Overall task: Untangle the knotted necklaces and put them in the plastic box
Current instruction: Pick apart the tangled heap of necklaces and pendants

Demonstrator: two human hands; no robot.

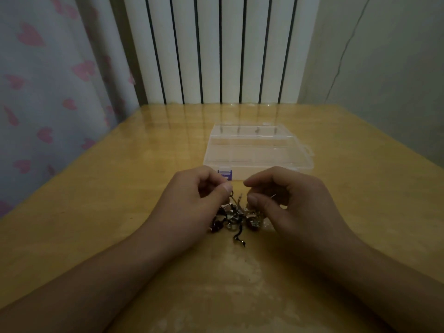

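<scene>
A tangled clump of necklaces (234,218), dark cords mixed with silver chains and small pendants, lies on the wooden table between my hands. My left hand (194,200) pinches a strand at the clump's upper left with thumb and curled fingers. My right hand (286,200) pinches another strand at the upper right, its index finger pointing left. Just beyond my hands sits a clear plastic box (257,150) with a lid over it and a purple label at its near left corner. The dim light hides the fine detail of the chains.
The wooden table (120,188) stretches out on both sides of the box. A white ribbed radiator (216,49) stands behind the far edge, and a curtain with pink hearts (48,80) hangs at the left. A grey wall is at the right.
</scene>
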